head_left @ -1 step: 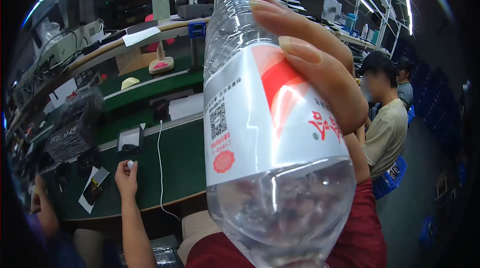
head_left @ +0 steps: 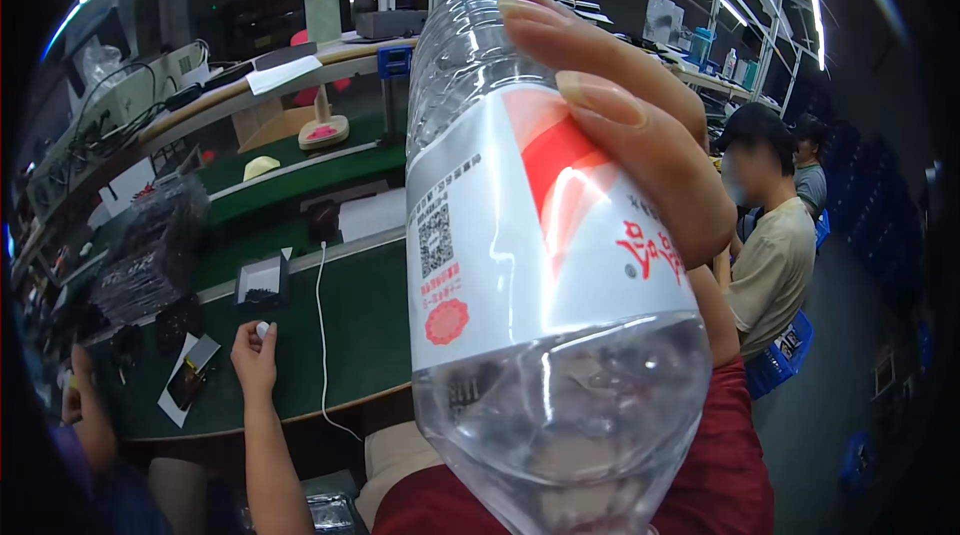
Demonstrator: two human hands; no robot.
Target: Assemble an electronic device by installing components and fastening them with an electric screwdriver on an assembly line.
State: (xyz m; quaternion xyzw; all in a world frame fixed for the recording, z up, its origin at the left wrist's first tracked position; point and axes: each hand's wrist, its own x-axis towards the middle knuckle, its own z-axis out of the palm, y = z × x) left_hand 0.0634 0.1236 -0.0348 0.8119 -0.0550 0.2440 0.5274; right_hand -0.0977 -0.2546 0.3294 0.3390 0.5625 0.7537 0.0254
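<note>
A transparent plastic water bottle (head_left: 545, 405) with a silver-and-red label fills the middle of the picture, very close. It is tilted, its base away from me and its narrowing neck toward the lower edge, where its mouth is out of sight. From the right, my right hand (head_left: 640, 125) wraps its fingers round the bottle; the thumb is hidden. Further left, my left hand (head_left: 254, 357) is over the green worktable (head_left: 370, 315), pinching a small white round piece (head_left: 262, 329) that looks like a bottle cap.
On the table are a small tray of dark parts (head_left: 262, 280), a white cable (head_left: 320, 335) and a phone-like device (head_left: 190, 380) on paper. Another person's hand (head_left: 78, 385) is at far left. Two people (head_left: 770, 235) are at right, with a blue basket (head_left: 782, 355) beside the nearer one.
Both my hands and the bottle stay almost still. Reflections in the bottle's lower part have shifted, and the other person's hand at far left has moved slightly.
</note>
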